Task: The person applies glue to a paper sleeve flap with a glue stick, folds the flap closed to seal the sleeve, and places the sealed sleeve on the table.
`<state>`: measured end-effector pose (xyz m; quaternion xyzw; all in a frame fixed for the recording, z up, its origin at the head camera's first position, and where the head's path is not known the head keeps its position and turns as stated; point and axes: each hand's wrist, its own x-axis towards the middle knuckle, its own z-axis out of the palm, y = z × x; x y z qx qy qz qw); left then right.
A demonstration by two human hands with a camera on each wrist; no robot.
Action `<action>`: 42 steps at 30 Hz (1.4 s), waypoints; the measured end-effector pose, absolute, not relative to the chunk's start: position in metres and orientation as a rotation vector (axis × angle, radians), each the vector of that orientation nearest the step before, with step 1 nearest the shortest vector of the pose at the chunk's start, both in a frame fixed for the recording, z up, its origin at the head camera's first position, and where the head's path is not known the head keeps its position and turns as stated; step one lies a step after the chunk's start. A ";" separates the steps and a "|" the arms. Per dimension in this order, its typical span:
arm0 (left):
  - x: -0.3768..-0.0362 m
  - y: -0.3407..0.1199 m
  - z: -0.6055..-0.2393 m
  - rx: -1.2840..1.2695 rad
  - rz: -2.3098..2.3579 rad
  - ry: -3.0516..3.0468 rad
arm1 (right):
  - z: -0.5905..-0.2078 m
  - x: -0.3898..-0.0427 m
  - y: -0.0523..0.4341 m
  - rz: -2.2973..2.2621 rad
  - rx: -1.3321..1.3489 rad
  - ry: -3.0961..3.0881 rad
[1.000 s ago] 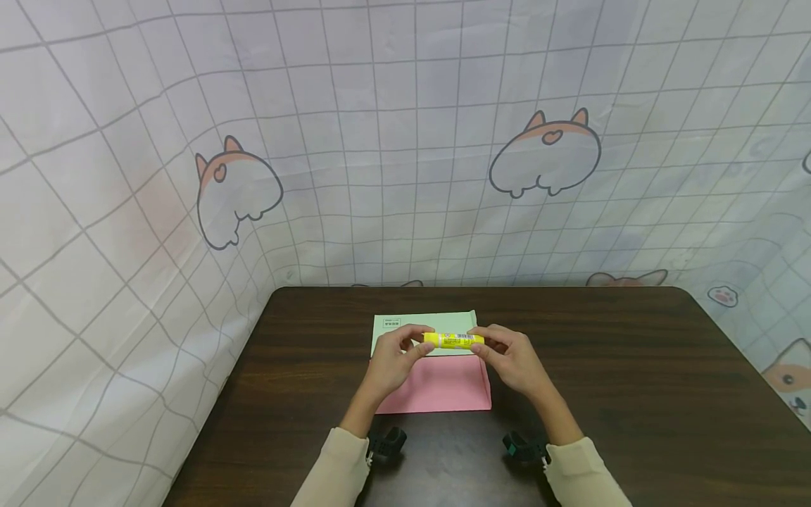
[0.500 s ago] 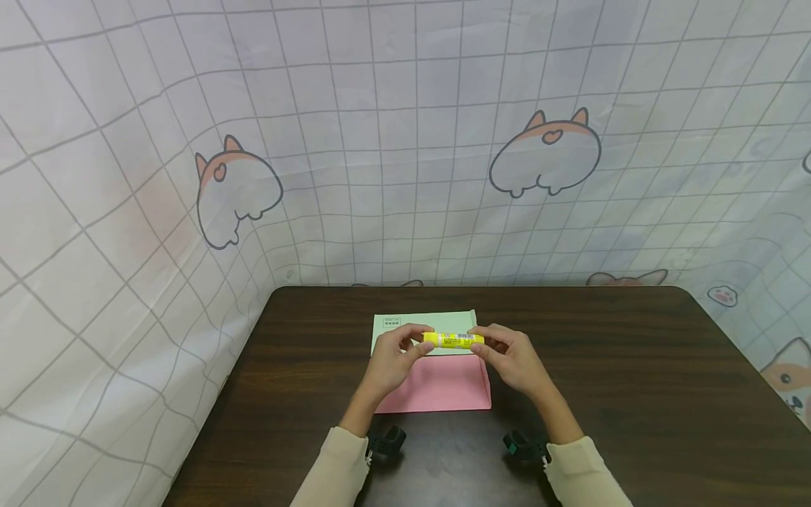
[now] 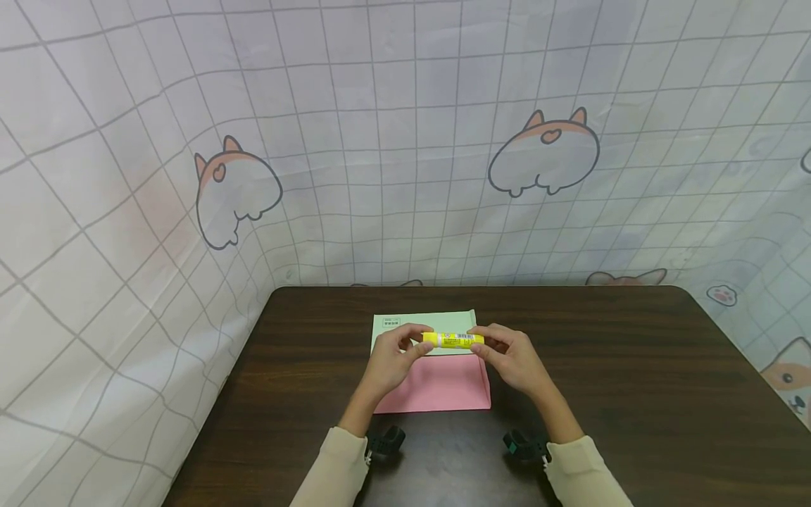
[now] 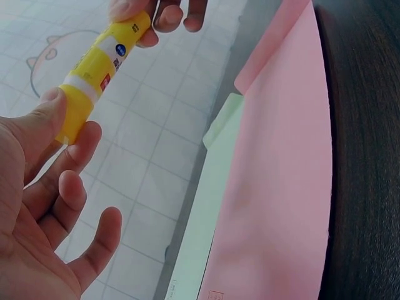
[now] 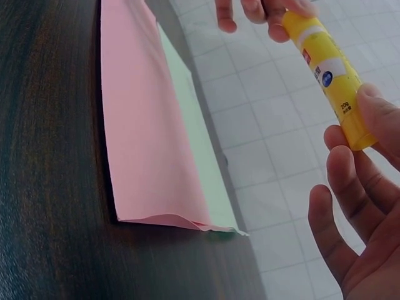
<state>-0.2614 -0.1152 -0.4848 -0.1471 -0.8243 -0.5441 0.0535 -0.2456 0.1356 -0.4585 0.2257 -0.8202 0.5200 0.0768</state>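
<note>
Glue stick (image 3: 453,341), one, two hands' grip

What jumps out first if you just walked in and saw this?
A bright yellow glue stick held level between the left hand and right hand, each pinching one end. Below it a pink sheet overlaps a pale green envelope on the dark table.

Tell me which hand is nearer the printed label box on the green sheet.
Left. The left hand sits just below the label box at the green sheet's left corner; the right hand is across, pinching the glue stick.
</note>
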 end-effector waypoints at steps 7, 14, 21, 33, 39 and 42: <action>-0.261 -0.115 -0.486 -0.441 -1.651 -2.517 | -0.484 -0.261 0.142 1.564 0.652 -2.478; -0.260 -0.115 -0.483 -0.433 -1.658 -2.521 | -0.488 -0.265 0.146 1.620 0.669 -2.462; -0.260 -0.115 -0.483 -0.440 -1.662 -2.513 | -0.488 -0.265 0.147 1.633 0.674 -2.462; -0.261 -0.115 -0.484 -0.433 -1.655 -2.520 | -0.487 -0.265 0.148 1.649 0.668 -2.468; -0.261 -0.115 -0.485 -0.423 -1.651 -2.527 | -0.486 -0.265 0.148 1.657 0.668 -2.463; -0.261 -0.116 -0.485 -0.425 -1.660 -2.522 | -0.486 -0.265 0.148 1.660 0.672 -2.458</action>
